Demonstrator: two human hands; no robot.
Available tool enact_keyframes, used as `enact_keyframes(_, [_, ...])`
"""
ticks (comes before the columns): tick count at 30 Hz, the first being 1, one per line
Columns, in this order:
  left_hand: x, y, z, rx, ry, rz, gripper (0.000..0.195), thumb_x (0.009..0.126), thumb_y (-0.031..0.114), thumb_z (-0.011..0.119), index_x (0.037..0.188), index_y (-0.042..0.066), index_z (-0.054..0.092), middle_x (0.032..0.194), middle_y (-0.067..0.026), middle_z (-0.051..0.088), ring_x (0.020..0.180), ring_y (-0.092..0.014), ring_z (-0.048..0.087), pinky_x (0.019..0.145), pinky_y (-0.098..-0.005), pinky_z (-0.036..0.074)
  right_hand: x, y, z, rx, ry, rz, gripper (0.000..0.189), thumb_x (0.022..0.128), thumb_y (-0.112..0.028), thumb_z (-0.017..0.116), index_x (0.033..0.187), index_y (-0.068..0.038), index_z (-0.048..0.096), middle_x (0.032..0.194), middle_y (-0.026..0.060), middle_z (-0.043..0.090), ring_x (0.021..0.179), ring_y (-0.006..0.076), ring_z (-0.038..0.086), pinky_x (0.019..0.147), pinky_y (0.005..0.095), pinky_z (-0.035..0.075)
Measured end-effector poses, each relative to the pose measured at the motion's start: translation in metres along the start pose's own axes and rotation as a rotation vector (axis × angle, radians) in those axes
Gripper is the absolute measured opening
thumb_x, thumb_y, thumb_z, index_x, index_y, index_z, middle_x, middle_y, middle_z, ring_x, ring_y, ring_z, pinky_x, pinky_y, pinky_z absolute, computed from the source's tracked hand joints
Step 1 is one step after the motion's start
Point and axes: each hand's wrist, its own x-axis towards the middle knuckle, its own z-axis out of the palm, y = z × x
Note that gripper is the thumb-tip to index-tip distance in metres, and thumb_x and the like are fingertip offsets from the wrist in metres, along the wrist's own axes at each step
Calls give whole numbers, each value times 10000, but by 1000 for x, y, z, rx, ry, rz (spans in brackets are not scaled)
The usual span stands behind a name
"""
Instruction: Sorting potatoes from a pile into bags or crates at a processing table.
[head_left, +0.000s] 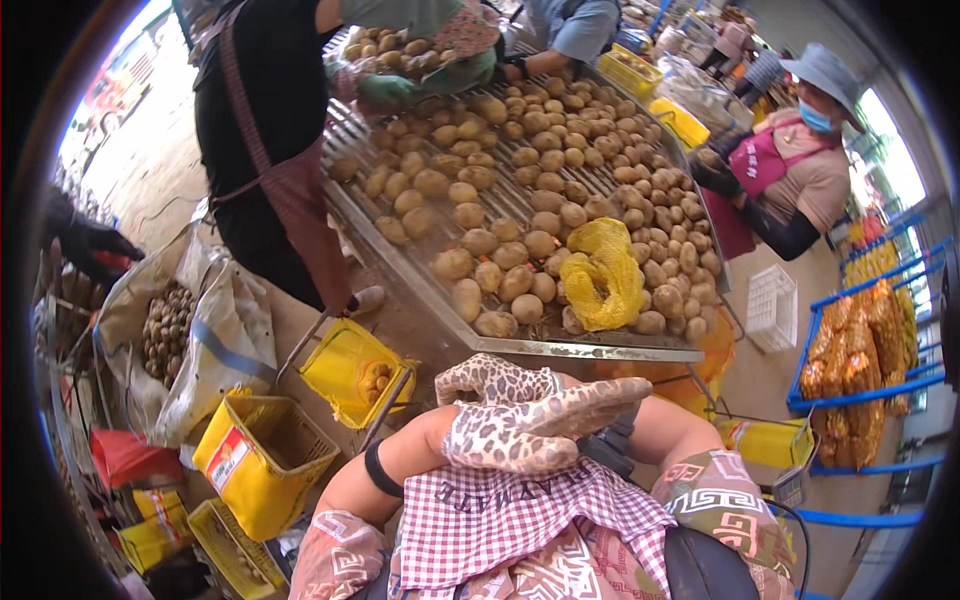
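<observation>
My forearms cross in front of my checked apron (480, 517), and both hands wear leopard-print gloves. My left hand (536, 431) reaches to the right with its fingers extended and thumb apart, holding nothing visible. Behind it, my right hand (495, 379) points left with bent fingers; part of it is hidden, and whether it grips anything is unclear. Just beyond both hands is the metal edge (577, 348) of a slatted sorting table. Many potatoes (517, 281) cover its slats. A bunched yellow mesh bag (604, 277) lies on the potatoes near this edge.
Co-workers' gloved hands (420, 86) are over the far end. A person in a hat (795, 157) stands at the right side, another person (262, 135) at the left. Yellow bins (262, 457), a large potato sack (225, 330), a white crate (772, 307) and a blue rack (862, 397) surround the table.
</observation>
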Motion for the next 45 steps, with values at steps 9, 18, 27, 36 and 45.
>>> enact_keyframes(9, [6,-46,-83,677,1322,98,464,955,172,505,1382,62,361,1363,-112,436,1227,-228,464,1020,-340,414,-23,-9,19,250,431,123,383,870,-350,598,1119,-58,601,1007,162,641,918,304,623,774,380,499])
enact_keyframes(18, [20,-127,-85,939,1090,-441,522,936,187,546,1408,63,362,1392,-100,427,1231,-167,445,1027,-278,352,-52,44,21,-187,339,-92,251,812,-229,599,1000,-77,665,892,145,657,806,311,626,702,422,496])
enact_keyframes(27, [95,-140,-86,1215,635,-976,345,892,270,492,1165,93,608,1105,-184,629,1025,-344,601,901,-424,462,-84,77,-13,-122,-2,277,263,835,-251,532,959,-70,676,902,153,670,820,324,638,749,426,498])
enact_keyframes(36, [83,-194,-93,1655,248,-920,602,793,415,523,1300,91,499,1382,-177,424,1342,-354,312,1111,-508,198,-92,111,-55,-31,320,289,280,819,-295,629,939,-45,661,868,170,650,822,331,629,738,416,490])
enact_keyframes(45, [121,-215,-68,1586,28,-1154,675,861,442,395,1439,108,298,1497,-141,277,1415,-316,157,1155,-461,66,-103,128,-87,-96,-206,64,284,811,-316,617,907,-53,664,827,180,649,800,351,626,722,435,487])
